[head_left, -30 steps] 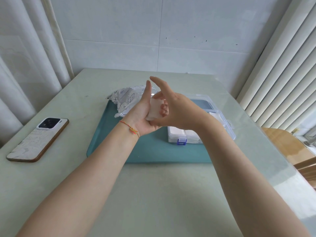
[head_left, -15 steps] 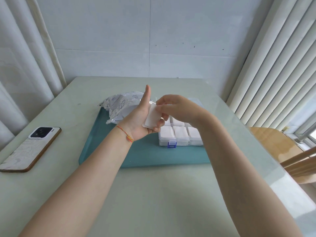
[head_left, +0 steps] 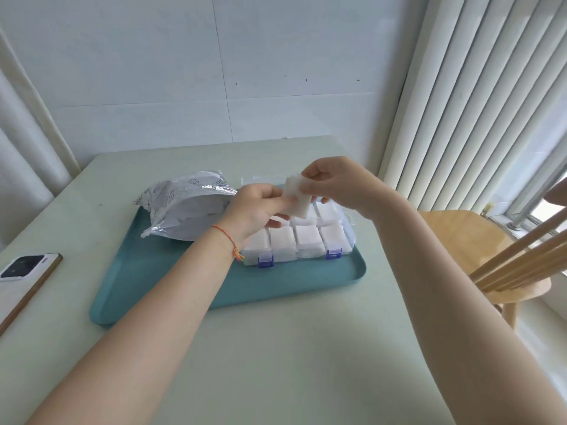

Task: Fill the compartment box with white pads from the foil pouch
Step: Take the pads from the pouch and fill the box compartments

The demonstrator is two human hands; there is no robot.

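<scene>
Table [head_left: 276,348] with tray [head_left: 171,283], phone [head_left: 21,277]

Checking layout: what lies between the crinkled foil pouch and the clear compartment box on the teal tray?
In the head view, the left hand sits between foil pouch and compartment box, holding white pads.

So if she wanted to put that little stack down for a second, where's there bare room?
The near strip of the teal plastic tray, in front of the clear compartment box, is bare. So is the pale green table nearest her. The tray's far half is crowded by the box and silver foil pouch.
</scene>
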